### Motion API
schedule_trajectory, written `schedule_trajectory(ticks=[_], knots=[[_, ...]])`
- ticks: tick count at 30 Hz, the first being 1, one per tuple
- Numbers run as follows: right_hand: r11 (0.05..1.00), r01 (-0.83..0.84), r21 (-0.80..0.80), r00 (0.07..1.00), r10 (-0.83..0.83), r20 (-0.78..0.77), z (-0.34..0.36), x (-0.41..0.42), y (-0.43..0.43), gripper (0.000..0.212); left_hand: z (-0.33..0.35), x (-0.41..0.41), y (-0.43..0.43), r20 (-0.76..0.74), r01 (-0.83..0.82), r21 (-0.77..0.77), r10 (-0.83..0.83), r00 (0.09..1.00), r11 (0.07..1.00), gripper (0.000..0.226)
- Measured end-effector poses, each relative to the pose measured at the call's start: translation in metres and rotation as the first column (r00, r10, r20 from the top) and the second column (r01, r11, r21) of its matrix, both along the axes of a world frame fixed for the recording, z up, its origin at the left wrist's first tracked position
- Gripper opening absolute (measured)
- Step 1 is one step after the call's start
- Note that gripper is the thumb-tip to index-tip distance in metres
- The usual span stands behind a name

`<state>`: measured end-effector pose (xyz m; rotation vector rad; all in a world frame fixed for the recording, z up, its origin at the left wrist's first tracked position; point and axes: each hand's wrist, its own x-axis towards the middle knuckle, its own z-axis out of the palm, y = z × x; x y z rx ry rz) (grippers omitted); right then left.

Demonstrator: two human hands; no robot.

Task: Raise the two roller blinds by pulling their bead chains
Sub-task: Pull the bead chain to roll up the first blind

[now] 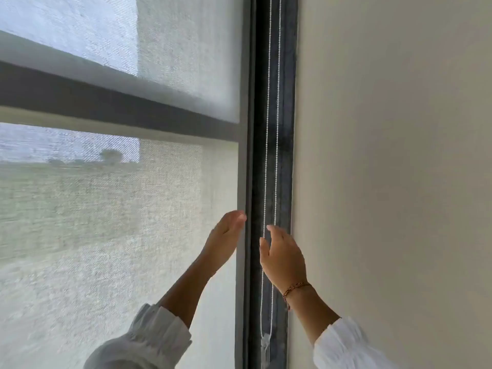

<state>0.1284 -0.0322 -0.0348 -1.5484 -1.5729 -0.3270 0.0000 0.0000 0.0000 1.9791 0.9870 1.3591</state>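
Head view, scene: window with two mesh roller blinds, both part-way down; the front blind (186, 62) ends at a grey bottom bar, the rear blind (119, 209) hangs lower behind it and runs out of frame.
Bead chains: a white bead chain (269, 129) hangs as a loop in the dark frame channel (286, 155) between the blinds and the wall (399, 155); two strands show, and I cannot tell whether a second loop lies among them. Connector and weight sit low, near the bottom edge.
Right hand (283, 258): raised at the chain, fingers loosely curved and spread, thumb apart; touching or just beside the strands, no pinch closed yet.
Left hand (226, 235): open, fingers together, fingertips resting against the grey side strip at the blind's edge; holding nothing.
Step in hand (judgement): taking hold of the chain to begin raising.
How to do it well: pinch one strand only, between thumb and forefinger; pull straight down along the channel, not outward; if the blind drops, switch strands.
Risk: grabbing both strands locks the loop.
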Motion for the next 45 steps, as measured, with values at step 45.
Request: schedule_trajectory(ticks=[45], knots=[[0.821,-0.466,0.329,0.824,0.538,-0.177,-0.088,0.106,0.096,0.049,0.051,0.179,0.040,0.480,-0.128,0.336,-0.052,0.876,0.933,0.046]])
